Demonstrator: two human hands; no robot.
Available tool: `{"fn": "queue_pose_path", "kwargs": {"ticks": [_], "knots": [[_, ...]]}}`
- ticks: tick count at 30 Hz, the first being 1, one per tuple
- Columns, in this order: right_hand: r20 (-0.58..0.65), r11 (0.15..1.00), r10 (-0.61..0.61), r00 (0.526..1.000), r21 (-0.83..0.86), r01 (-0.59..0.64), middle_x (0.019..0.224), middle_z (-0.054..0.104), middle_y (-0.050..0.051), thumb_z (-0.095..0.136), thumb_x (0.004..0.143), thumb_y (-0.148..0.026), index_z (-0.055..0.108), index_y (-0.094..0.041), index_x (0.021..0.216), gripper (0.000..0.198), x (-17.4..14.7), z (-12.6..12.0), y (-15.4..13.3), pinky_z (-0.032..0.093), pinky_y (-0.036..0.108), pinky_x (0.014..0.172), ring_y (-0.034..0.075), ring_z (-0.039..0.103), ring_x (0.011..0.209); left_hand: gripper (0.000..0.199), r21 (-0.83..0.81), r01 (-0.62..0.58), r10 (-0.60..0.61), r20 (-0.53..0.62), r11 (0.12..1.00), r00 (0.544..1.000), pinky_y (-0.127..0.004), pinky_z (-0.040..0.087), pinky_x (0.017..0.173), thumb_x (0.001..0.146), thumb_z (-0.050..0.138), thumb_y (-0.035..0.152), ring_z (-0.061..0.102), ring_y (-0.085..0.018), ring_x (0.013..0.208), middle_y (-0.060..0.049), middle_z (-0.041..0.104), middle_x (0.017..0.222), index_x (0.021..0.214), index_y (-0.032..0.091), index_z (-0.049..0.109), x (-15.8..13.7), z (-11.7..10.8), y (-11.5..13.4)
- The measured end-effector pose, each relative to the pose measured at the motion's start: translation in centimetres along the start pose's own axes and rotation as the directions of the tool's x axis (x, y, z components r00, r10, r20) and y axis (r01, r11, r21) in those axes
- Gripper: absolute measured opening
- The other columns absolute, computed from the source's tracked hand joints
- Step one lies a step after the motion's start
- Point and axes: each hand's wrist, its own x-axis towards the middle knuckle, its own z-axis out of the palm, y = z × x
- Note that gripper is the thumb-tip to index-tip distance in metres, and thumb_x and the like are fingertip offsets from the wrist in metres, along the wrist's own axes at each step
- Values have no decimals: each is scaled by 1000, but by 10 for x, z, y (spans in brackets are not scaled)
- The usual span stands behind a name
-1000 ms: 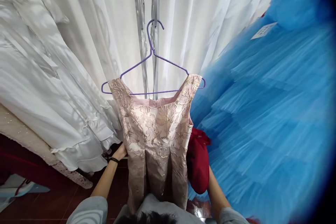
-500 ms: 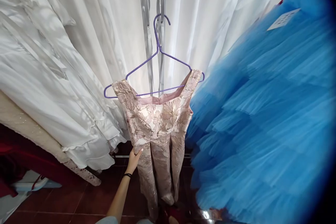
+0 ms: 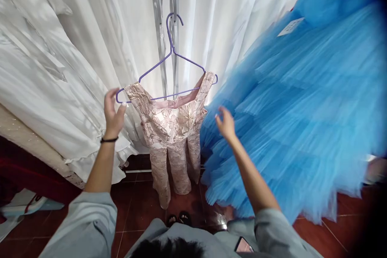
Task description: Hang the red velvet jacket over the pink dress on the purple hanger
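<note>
A pink and gold brocade dress [image 3: 173, 127] hangs on a purple hanger [image 3: 157, 64], its wide straps over the two ends. My left hand [image 3: 114, 115], with a black band at the wrist, is at the hanger's left end. Its thumb and fingers are apart on either side of that end, and whether they touch it I cannot tell. To the right of the dress my right hand [image 3: 225, 124] is raised in front of blue tulle. Its fingers are parted and hold nothing, a little away from the right strap.
A layered blue tulle gown [image 3: 287, 109] with a white tag [image 3: 290, 27] fills the right side. White dresses [image 3: 54, 100] hang at the left, before a white curtain [image 3: 199, 16]. Below lie dark red floor tiles [image 3: 136, 213]. A phone [image 3: 243, 245] shows near my lap.
My left hand has left the waist of the dress and moved up to the hanger's left end. My right hand has come into view. The dress sits slightly further left in view.
</note>
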Motion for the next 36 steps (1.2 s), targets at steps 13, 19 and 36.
{"fn": "queue_pose_path", "kwargs": {"ticks": [13,19,36], "knots": [[112,950,-151,982,292,112,68,64,2,74,63,-70,73,-13,80,59,135,-37,-21,47,24,59,13,57,64,37,-93,330,-314,150,940,938,-23,44,55,72,72,50,51,-13,58,0,55,64,74,14,63,63,3,8],[65,924,-42,997,382,14,59,59,0,78,62,-59,76,-13,86,52,111,-45,-26,30,19,40,8,51,46,45,-397,466,-514,-15,791,858,-21,46,51,63,78,55,52,-9,53,2,54,61,69,16,57,29,-3,-13],[347,518,530,773,589,-620,67,60,-2,78,58,-61,61,-22,74,46,-144,116,52,43,24,51,14,53,61,33,372,578,-686,345,727,641,-33,46,75,68,79,35,62,-25,82,-5,59,70,57,18,52,-246,54,-25]]}}
